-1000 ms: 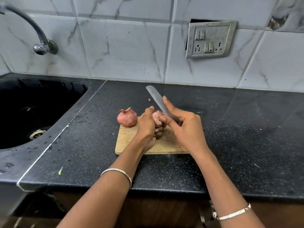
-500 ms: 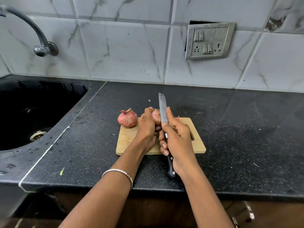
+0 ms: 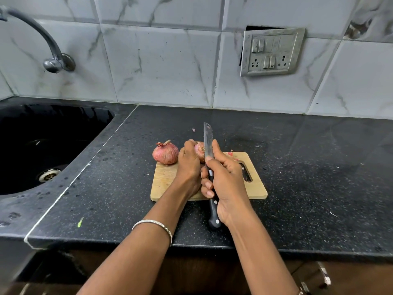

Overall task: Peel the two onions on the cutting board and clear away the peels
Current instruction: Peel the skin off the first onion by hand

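Observation:
A wooden cutting board [image 3: 163, 179] lies on the black counter. One red onion [image 3: 165, 152] with its dry skin on sits at the board's far left corner. My left hand [image 3: 188, 165] grips a second onion [image 3: 199, 151] near the board's far edge, and only part of that onion shows. My right hand [image 3: 225, 182] grips a knife [image 3: 208, 143] by its black handle, index finger along the blade's spine. The blade points away from me and lies against the held onion's right side. A few small peel scraps [image 3: 231, 155] lie on the board behind my right hand.
A black sink [image 3: 42, 145] with a drain is set into the counter at the left, under a metal tap [image 3: 53, 58]. A switch and socket plate [image 3: 272, 52] hangs on the tiled wall. A tiny peel bit [image 3: 193, 130] lies on the counter beyond the board.
My right hand turned the knife from a slant to the left to pointing straight away, shifted its grip back onto the handle, and set the blade against the held onion.

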### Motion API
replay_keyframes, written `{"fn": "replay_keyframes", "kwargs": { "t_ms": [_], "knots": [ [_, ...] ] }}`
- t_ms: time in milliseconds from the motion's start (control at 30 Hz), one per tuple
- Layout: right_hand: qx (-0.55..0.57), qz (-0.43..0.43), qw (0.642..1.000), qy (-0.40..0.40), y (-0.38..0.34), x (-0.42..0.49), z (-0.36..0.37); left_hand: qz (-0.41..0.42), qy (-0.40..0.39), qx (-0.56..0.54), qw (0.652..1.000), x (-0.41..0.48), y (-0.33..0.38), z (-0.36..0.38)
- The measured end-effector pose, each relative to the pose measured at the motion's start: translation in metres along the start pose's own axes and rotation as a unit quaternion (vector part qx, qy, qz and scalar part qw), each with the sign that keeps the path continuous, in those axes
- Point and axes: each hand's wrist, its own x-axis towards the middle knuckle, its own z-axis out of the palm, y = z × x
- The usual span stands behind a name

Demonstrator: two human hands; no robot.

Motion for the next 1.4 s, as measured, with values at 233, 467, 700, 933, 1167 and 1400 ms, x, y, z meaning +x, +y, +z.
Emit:
{"fn": "replay_keyframes", "kwargs": {
  "t_ms": [233,467,700,933,1167,1400],
  "knots": [
    [0.008,0.003,1.0,0.017,0.002,-0.006,0.008,0.004,0.032,0.035,0.999,0.001,0.004,-0.001],
    [0.023,0.015,1.0,0.006,0.004,-0.013,0.005,0.011,0.035,0.028,0.999,0.0,0.005,-0.001],
    [0.031,0.022,0.999,0.026,-0.007,0.005,0.007,-0.002,-0.018,0.025,1.0,-0.003,0.001,-0.001],
    [0.047,0.019,0.999,0.017,0.001,-0.01,0.006,0.02,0.005,0.055,0.998,0.002,0.0,-0.002],
    [0.035,0.031,0.999,0.001,-0.001,-0.004,0.004,0.034,-0.015,0.067,0.997,0.003,0.002,-0.002],
    [0.011,-0.041,0.999,0.018,-0.011,0.002,-0.009,-0.005,-0.044,-0.019,0.999,0.002,-0.002,0.001]
  ]
}}
